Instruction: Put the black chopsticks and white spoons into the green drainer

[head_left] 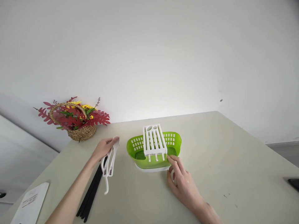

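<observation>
My left hand (106, 147) is closed around several white spoons (113, 158), gripping them at their upper ends. Their handles hang downward, one ending in a hook, above the table left of the green basket. The green plastic basket (140, 161) has lattice sides and a white base tray (149, 170). Across its top lies a white slotted rack (155, 140) with two oval holes and small hooks along the front. Beside the basket's front right is my right hand (181, 177), thumb and index finger apart; the index fingertip appears to touch the rack's front corner.
Several black chopsticks (92, 193) lie on the table (221, 155) below my left hand. A white board with printed lines (30, 203) is at the lower left. A wicker basket of artificial flowers (81, 133) stands by the wall; a dark object (293, 183) is at the right edge.
</observation>
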`<state>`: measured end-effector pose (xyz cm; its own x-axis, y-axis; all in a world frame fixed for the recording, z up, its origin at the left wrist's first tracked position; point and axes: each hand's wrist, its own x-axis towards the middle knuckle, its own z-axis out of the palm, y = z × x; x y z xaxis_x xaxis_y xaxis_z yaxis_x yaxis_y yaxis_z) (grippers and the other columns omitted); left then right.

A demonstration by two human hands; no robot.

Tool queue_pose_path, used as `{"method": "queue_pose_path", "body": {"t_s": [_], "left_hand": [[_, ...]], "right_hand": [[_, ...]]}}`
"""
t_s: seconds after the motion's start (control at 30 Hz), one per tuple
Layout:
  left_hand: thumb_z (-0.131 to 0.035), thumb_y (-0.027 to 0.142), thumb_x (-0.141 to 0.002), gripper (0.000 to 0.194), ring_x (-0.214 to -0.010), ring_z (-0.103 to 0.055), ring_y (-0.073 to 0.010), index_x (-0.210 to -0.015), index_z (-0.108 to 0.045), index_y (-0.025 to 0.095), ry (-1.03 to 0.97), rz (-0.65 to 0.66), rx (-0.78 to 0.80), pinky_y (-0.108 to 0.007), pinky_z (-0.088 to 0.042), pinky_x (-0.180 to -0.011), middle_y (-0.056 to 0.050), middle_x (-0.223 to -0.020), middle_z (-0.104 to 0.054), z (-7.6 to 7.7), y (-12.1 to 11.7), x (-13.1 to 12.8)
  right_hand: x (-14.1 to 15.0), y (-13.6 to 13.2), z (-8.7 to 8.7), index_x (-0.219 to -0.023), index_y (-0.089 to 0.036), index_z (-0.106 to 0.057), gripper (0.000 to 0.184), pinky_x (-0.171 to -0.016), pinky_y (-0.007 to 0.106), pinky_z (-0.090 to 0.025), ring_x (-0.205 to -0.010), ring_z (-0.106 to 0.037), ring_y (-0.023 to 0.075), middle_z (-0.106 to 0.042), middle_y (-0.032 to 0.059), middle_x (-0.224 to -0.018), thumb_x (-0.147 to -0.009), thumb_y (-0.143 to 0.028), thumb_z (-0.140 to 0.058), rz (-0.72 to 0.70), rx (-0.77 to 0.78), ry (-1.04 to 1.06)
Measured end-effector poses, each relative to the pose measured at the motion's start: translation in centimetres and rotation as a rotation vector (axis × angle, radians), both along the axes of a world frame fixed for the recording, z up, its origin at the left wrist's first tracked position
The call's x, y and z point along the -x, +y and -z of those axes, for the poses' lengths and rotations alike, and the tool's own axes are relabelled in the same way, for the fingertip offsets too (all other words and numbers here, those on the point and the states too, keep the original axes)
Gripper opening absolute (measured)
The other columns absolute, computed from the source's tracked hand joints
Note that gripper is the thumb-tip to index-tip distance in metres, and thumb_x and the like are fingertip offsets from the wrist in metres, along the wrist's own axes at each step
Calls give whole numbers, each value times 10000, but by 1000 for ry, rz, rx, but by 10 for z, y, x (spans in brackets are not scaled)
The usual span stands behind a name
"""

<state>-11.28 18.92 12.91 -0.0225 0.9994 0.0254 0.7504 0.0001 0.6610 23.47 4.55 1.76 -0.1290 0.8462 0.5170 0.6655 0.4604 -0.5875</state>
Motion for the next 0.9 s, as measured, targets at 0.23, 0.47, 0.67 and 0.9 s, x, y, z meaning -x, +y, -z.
{"method": "queue_pose_path", "body": {"t_s": [0.23,0.47,0.67,0.9], "left_hand": [[-538,772,-846,629,-546,-362,-136,-583,-478,204,175,133,84,-265,-209,-541,40,-522,-354,24,-15,-5],[-517,733,-863,609,-550,-371,-147,-555,-463,211,244,151,96,-273,-230,-560,34,-509,-372,44,-23,-9],[-475,675,-932,522,-540,-469,-174,-664,-517,229,326,178,61,-280,-282,-589,25,-544,-494,52,-27,-5],[-398,626,-993,462,-615,-608,-248,-749,-500,247,542,202,20,-302,-299,-596,-9,-567,-558,48,-30,-15]], "right_hand": [[0,0,-1,-1505,-228,-381,528,-571,277,-601,-815,-722,160,-579,154,-1351,-988,-123,-389,6,-3,-10],[0,0,3,-1507,-223,-389,515,-560,274,-591,-817,-725,160,-577,156,-1358,-998,-142,-394,12,8,-11],[-1,0,4,-1519,-226,-371,523,-559,280,-585,-771,-702,151,-570,160,-1362,-1004,-144,-396,7,24,-15],[-1,-1,4,-1518,-223,-369,523,-574,279,-591,-792,-716,149,-568,152,-1367,-1003,-138,-398,7,25,-18]]}}
